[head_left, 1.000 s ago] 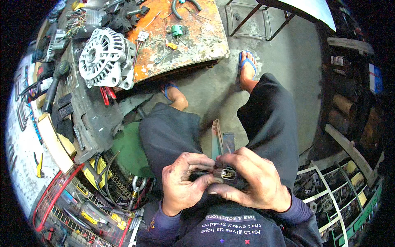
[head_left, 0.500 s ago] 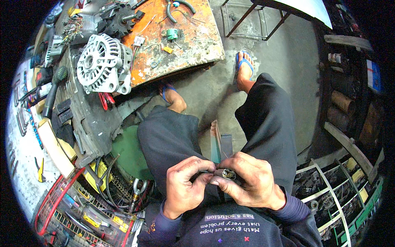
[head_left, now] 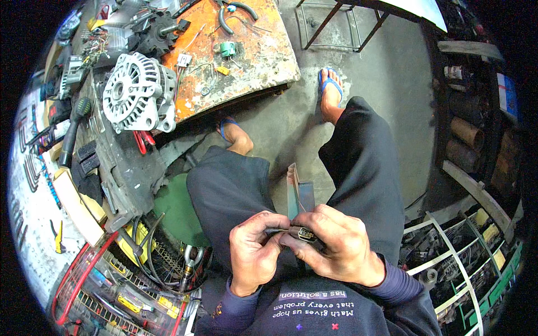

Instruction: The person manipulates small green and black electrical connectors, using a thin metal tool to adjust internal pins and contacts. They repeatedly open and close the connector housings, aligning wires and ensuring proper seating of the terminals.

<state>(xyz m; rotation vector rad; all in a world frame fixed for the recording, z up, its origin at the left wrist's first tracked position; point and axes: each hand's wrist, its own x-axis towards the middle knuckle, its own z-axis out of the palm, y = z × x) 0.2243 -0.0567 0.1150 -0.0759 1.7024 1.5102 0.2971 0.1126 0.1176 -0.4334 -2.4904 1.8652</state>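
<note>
In front of my lap, both hands meet over a small dark part with a pale, slotted end, which looks like an electrical connector (head_left: 305,234). My right hand (head_left: 339,246) pinches it between thumb and fingers. My left hand (head_left: 253,255) is closed right beside it, thumb against index finger, on a thin piece like a wire or terminal (head_left: 276,229). Most of that piece is hidden by the fingertips. A fine thin tip (head_left: 302,207) sticks up just above the right fingers; what it belongs to is hidden.
An orange, worn bench (head_left: 258,61) carries a green connector (head_left: 227,49), a white connector (head_left: 184,60) and pliers (head_left: 225,22). Left of these stands a silver alternator (head_left: 134,92). A red wire rack (head_left: 89,263) with tools is at lower left; a metal shelf frame (head_left: 448,252) is at right.
The view has shifted slightly. The connector has tilted a little in my right fingers, and the left fingertips have drawn slightly away from it, so the thin piece between them shows.
</note>
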